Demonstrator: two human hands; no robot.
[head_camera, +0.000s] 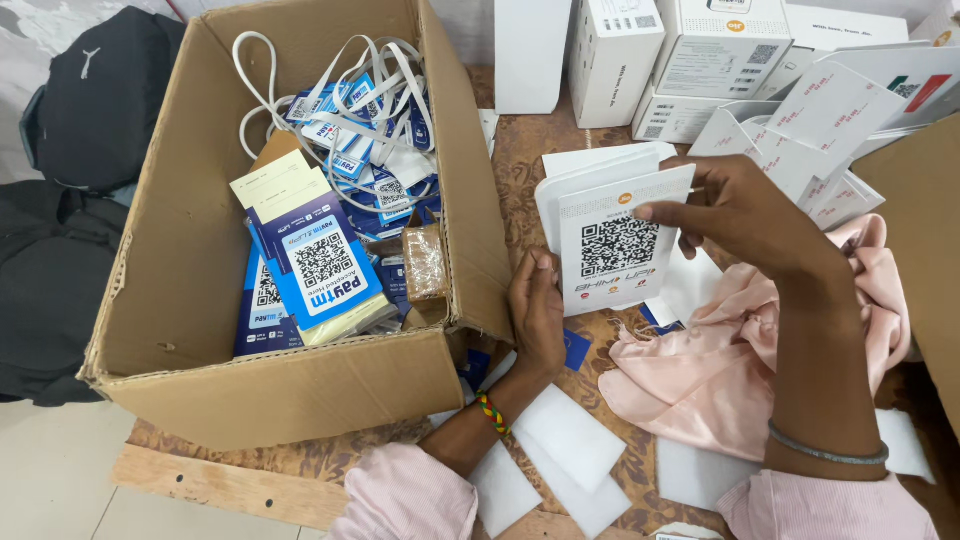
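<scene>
Brown patterned tabletop (520, 160) lying under everything, wood edge showing at 7 o'clock, pale floor tiles beyond at the lower left. Standing at 9 to 11 o'clock, a big corrugated cardboard box (300, 385), flaps open, walls creased and dented. Lying inside it: glossy blue-and-white code placards (322, 268), a tangle of white lanyards with blue badges (350, 100), a small brown wrapped block (425, 262) against the right wall. Slumping at 9 o'clock, off the table, dark fabric bags (95, 95). Stacking up at 12 to 1 o'clock, white rectangular cartons (715, 45) with printed labels; fanning out at 2 o'clock, folded white card stands (815, 125). Bunching at 4 o'clock, a soft pink satin cloth (700, 370). Scattering along 5 to 6 o'clock, flat white backing sheets (565, 435).

Holding up at centre, a stack of stiff white rounded-corner cards (612, 240), front one bearing a square black code. Left hand (538, 315) cupping the stack's lower left edge, palm and thumb pressing against it, woven bead band at the wrist. Right hand (745, 215) pinching the top right corner, thumb lying across the front face, fingers curling behind, grey bangle on the forearm. Both hands closing on the cards, pink sleeves showing at 6 o'clock.
</scene>
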